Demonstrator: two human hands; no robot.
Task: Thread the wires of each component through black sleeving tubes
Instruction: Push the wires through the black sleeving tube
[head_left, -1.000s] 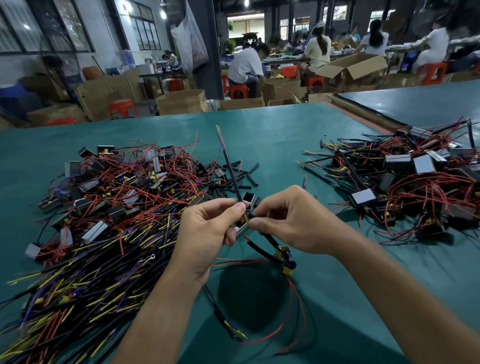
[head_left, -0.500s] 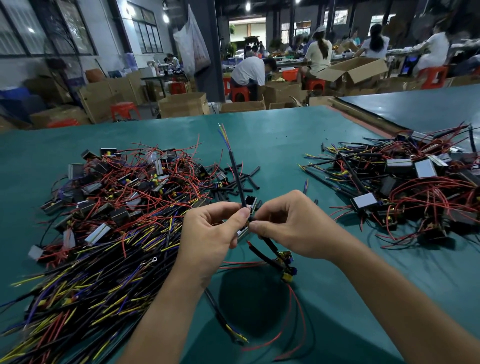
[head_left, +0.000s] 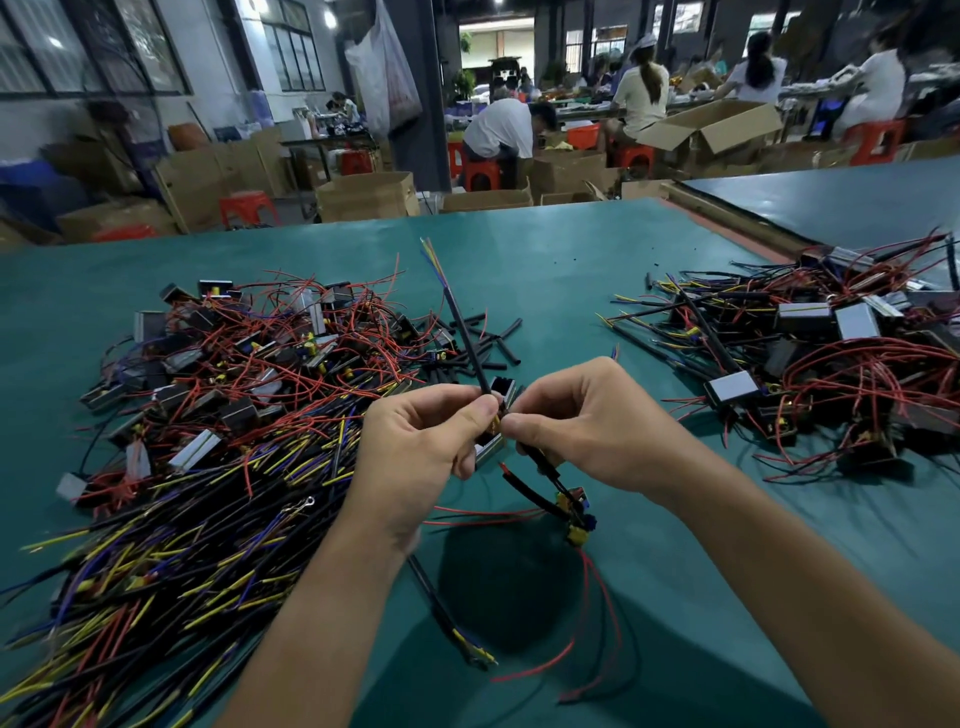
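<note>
Green worktop (head_left: 545, 270) carries all the work, and behind it the hall shows cartons, red stools and seated people.

Nearest, thin red wires (head_left: 597, 597) trail loose on the surface from a small yellow and blue component (head_left: 571, 512), which hangs under the right hand (head_left: 587, 421). This hand's grip is a pinch of thumb and forefinger on the black lead (head_left: 540, 462) that goes down to the component. Just beside it, the left hand (head_left: 415, 441) pinches the lower end of a black sleeving tube (head_left: 462, 332). The tube rises tilted to the far left, and coloured wire ends (head_left: 431, 254) stand out of its top.

I judge that the threading of this bundle is nearly finished. What remains is to slide the tube down to the component while the right hand keeps the wires taut.

Further away, a heap of unsleeved parts (head_left: 234, 389) lies on the left, loose cut tubes (head_left: 493, 338) lie in the middle, and a heap with sleeved leads (head_left: 805, 353) lies on the right.

Against the frame one second earlier, little differs: the fingertips of both hands are now closer together, almost touching, and the tube leans as before.
</note>
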